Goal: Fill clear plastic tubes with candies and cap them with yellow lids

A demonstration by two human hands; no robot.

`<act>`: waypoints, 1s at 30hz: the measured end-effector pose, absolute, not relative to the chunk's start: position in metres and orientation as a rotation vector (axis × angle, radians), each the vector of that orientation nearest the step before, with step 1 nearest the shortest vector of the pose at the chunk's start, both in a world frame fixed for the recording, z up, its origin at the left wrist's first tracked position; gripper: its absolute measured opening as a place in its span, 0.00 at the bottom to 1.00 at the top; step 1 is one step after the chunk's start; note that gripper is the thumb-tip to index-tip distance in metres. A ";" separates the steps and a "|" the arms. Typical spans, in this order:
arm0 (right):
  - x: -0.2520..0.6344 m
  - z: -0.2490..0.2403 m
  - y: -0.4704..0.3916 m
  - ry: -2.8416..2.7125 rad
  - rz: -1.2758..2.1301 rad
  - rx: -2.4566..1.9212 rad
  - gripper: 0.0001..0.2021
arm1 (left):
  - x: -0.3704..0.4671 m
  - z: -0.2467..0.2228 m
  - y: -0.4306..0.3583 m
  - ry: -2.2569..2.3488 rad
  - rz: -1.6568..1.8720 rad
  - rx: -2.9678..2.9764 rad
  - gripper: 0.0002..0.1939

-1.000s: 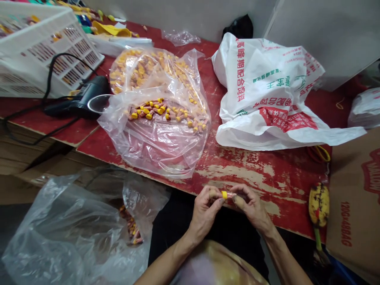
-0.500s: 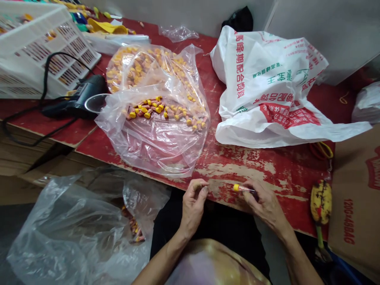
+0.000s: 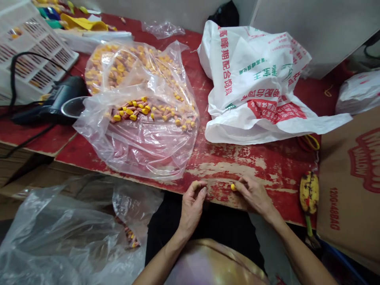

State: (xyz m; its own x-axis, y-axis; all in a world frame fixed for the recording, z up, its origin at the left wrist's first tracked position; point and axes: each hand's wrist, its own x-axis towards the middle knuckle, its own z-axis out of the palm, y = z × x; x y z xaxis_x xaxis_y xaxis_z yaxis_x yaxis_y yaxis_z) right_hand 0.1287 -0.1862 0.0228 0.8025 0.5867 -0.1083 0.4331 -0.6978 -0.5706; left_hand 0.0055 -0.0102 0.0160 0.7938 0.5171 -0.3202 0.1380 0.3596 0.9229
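My right hand point(image 3: 255, 194) is closed around a small piece whose yellow cap point(image 3: 233, 187) sticks out at the fingertips, over the front edge of the red table point(image 3: 237, 154). To its left, my left hand point(image 3: 192, 206) has its thumb and fingers pinched together; whatever they may hold is too small to make out. Beyond the hands lies a clear plastic bag point(image 3: 142, 146) with several yellow-capped pieces point(image 3: 133, 109) at its mouth and many more inside.
A white printed sack point(image 3: 252, 79) lies at the back right. On the left are a black heat gun point(image 3: 65, 97) with a cord and a white basket point(image 3: 38, 51). A banana point(image 3: 309, 192) and a cardboard box point(image 3: 350, 178) are at the right. Another clear bag point(image 3: 59, 237) hangs lower left.
The piece in my right hand has turned, so mainly its yellow cap shows now. My left hand keeps its pinch. The view has shifted, with the table's things further left.
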 end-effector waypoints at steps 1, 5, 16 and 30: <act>0.128 0.024 -0.188 -0.652 0.476 -2.323 0.13 | 0.005 0.017 -0.011 0.622 0.248 1.221 0.10; 0.115 0.028 -0.186 -0.319 0.712 -1.913 0.15 | 0.000 0.019 -0.013 0.566 0.203 1.324 0.11; 0.122 0.031 -0.199 -0.411 0.444 -2.018 0.12 | 0.009 0.016 -0.031 -0.198 0.257 2.276 0.13; 0.099 0.028 -0.181 -0.009 0.763 -1.403 0.16 | 0.007 0.028 -0.030 0.383 0.100 1.439 0.14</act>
State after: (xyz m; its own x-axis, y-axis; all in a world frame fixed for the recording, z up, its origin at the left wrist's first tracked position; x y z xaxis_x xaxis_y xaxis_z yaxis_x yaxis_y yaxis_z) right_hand 0.0990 -0.1807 0.0284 0.7657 0.4830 -0.4247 -0.4723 -0.0260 -0.8811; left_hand 0.0066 -0.0298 0.0277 0.9352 0.2948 -0.1960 0.1609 0.1393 0.9771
